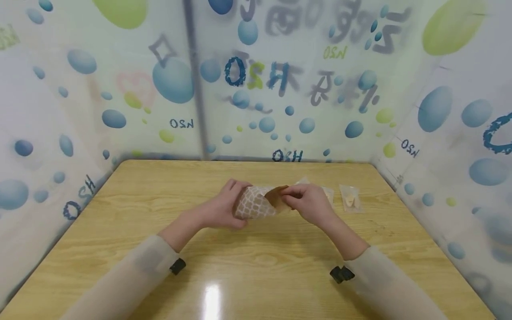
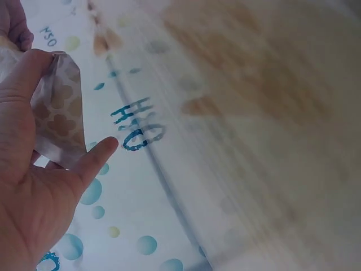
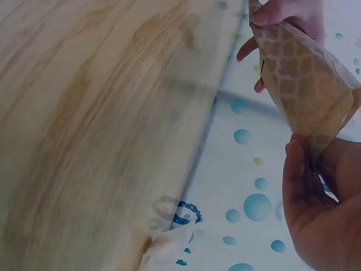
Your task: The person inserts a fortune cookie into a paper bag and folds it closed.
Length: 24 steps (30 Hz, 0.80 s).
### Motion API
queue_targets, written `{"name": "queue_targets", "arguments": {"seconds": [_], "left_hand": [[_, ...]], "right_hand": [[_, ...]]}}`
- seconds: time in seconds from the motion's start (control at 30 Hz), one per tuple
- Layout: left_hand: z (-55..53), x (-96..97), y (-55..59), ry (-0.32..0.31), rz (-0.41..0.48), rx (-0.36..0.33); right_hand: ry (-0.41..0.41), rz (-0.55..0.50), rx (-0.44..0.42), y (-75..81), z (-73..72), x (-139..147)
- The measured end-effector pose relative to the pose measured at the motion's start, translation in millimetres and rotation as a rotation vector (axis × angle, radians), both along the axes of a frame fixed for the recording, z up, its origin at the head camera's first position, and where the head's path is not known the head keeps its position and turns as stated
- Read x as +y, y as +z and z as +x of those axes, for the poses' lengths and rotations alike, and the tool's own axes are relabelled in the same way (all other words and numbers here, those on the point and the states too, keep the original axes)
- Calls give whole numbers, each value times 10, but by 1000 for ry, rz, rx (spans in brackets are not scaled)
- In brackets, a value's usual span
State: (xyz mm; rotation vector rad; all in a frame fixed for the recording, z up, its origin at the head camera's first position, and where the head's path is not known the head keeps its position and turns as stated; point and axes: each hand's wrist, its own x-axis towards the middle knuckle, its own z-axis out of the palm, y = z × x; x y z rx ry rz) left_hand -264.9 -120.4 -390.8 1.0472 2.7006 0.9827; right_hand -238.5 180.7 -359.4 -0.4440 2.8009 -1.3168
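Your left hand [image 1: 222,207] is clamping one end of lattice-print paper bag [image 1: 254,204], probably steadying it; right hand [image 1: 310,202] is pinching other end, seemingly spreading paper. You're holding bag over worktop [image 1: 256,262], between side edges; clear packet [image 1: 350,199] is lying toward far right corner.
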Motion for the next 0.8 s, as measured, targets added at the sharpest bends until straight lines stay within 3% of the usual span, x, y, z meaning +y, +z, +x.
{"name": "queue_targets", "arguments": {"seconds": [0.13,0.23,0.33,0.53,0.7,0.8], "left_hand": [[-15,-14,-17,3,9,35],[-13,-47,-17,16,5,7],[-14,-86,-23,27,1,-6],[10,-150,9,41,17,-22],[17,-159,21,40,11,-29],[16,-159,25,40,15,-34]], "right_hand": [[11,25,20,23,-2,3],[79,-4,-18,26,-26,86],[98,-41,-50,20,-70,289],[-28,-46,-43,-17,-224,1024],[-130,96,-53,-94,-321,1661],[-138,185,-88,-157,-364,1900]]}}
